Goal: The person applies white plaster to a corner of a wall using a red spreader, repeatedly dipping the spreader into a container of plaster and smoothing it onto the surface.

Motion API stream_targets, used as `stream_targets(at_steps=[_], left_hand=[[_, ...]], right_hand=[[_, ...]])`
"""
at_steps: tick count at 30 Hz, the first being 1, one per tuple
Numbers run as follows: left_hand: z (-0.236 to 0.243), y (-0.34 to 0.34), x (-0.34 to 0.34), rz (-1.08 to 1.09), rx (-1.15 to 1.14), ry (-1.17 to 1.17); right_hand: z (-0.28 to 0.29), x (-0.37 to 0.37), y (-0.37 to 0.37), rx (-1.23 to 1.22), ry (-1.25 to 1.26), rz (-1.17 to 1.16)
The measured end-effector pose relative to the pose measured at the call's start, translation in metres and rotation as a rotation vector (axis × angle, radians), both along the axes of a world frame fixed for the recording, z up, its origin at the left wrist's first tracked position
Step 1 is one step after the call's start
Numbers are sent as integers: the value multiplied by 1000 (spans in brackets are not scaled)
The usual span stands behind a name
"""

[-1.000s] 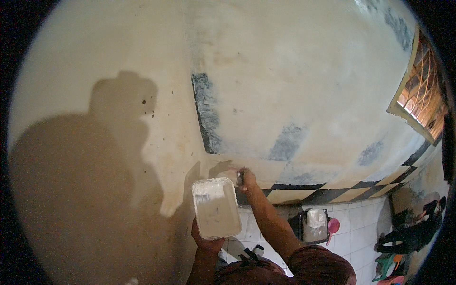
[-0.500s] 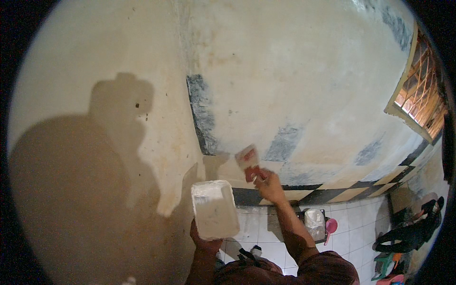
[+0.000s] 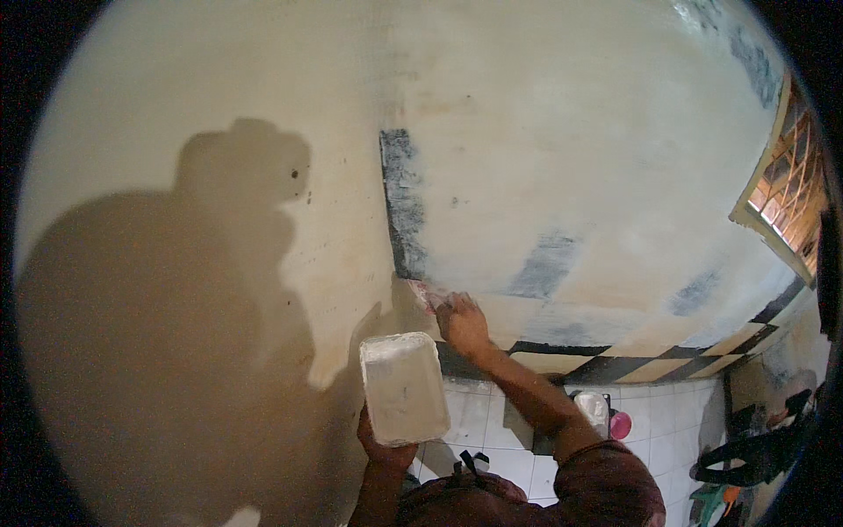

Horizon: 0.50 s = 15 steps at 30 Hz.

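Note:
My left hand (image 3: 388,452) grips a rectangular white plastic tub (image 3: 406,395) from below, its rim smeared with pale paste. In my right hand (image 3: 464,325) is a putty knife (image 3: 423,296) with a reddish blade. Its blade lies at the wall near the inner corner, just below a dark patch (image 3: 405,202) that pale filler partly covers. My fingers hide most of the knife's handle. Over the facing wall (image 3: 562,149) spreads a pale coat, with further dark patches (image 3: 543,263) showing through.
Black and cream checks (image 3: 632,367) run along the wall's foot above white floor tiles (image 3: 465,417). A whitish bag (image 3: 592,409) and a pink dipper (image 3: 620,425) sit on the floor. At right are a barred window (image 3: 790,176) and dark cloth (image 3: 746,448).
My right hand has moved left with the putty knife, bringing its blade to the wall by the corner under the dark patch. The tub stays in my left hand, nearly still.

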<state>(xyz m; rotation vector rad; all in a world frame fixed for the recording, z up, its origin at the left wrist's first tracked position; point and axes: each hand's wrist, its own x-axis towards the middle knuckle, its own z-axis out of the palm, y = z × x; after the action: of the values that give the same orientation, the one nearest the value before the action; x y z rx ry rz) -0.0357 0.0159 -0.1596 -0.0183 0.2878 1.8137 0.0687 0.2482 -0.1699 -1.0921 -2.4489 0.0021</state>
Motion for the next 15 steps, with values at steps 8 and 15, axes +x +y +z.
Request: stream_targets(at_steps=[8, 15], left_hand=[[9, -24, -40, -12, 45, 5], [-44, -16, -41, 56, -19, 138]], right_hand=[[-7, -25, 41, 438, -531, 734], [-121, -65, 111, 896, -493, 893]])
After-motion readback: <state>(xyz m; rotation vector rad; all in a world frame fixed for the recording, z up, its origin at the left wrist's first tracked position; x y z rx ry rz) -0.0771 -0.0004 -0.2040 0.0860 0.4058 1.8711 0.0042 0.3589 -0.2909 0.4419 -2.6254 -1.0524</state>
